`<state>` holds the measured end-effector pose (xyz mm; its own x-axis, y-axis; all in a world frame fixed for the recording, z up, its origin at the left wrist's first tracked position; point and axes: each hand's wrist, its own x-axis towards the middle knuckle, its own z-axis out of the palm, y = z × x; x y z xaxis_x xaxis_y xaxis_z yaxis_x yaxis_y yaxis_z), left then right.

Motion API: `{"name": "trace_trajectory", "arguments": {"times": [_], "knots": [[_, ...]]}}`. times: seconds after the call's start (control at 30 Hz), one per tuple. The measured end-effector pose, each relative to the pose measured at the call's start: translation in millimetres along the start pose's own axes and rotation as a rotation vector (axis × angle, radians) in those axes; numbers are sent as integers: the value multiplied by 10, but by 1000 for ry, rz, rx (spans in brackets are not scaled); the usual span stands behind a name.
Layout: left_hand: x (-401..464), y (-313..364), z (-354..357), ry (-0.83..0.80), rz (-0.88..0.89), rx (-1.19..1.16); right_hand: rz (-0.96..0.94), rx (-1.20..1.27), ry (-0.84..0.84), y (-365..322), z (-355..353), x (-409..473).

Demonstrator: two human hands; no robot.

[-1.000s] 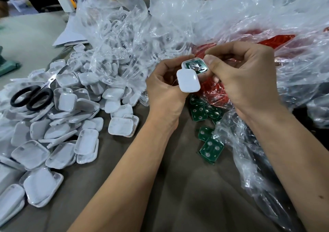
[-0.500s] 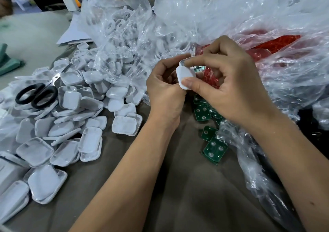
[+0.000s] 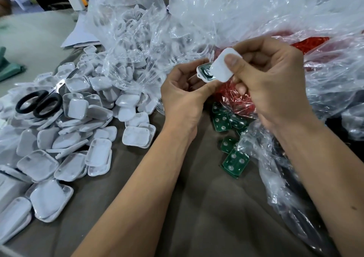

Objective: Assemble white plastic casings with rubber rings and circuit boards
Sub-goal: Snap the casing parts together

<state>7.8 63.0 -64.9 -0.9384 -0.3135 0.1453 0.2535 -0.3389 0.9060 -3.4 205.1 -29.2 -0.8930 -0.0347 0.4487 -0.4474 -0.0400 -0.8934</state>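
- Scissors (image 3: 39, 103) with black handles, lying at far left on top of the heap, blades pointing to the far right.
- White casing halves (image 3: 65, 138) piled loose across the left of the grey table (image 3: 197, 217), some hollow side up, some face down, spilling toward the near left edge.
- Clear plastic bag (image 3: 128, 39) behind the heap, crumpled and holding more white parts.
- Left hand (image 3: 183, 99) just left of centre, raised above the table, fingers curled and thumb pressed along the near edge of an open casing (image 3: 204, 73); circuit board visible inside that casing.
- White cover (image 3: 226, 67) tilted over the right part of the open casing, overlapping it; seated or only resting against it, cannot tell.
- Right hand (image 3: 275, 83) pinching the cover, thumb flat on its outer face, remaining fingers curled behind and below.
- Green circuit boards (image 3: 234, 162) scattered on the table below the hands, round contacts facing up, partly under plastic film.
- Red rubber rings (image 3: 236, 99) in a clear bag behind and under the right hand, more red showing at far right.
- Crumpled clear plastic (image 3: 295, 10) covering the far right and trailing down the right edge.
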Motion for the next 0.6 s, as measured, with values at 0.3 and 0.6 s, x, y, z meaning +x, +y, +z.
{"name": "trace_trajectory", "arguments": {"times": [0.3, 0.6], "knots": [[-30, -20, 13, -42, 48, 28, 88, 67, 131, 30, 73, 9], [-37, -30, 17, -33, 78, 91, 100, 45, 157, 52, 109, 9]]}}
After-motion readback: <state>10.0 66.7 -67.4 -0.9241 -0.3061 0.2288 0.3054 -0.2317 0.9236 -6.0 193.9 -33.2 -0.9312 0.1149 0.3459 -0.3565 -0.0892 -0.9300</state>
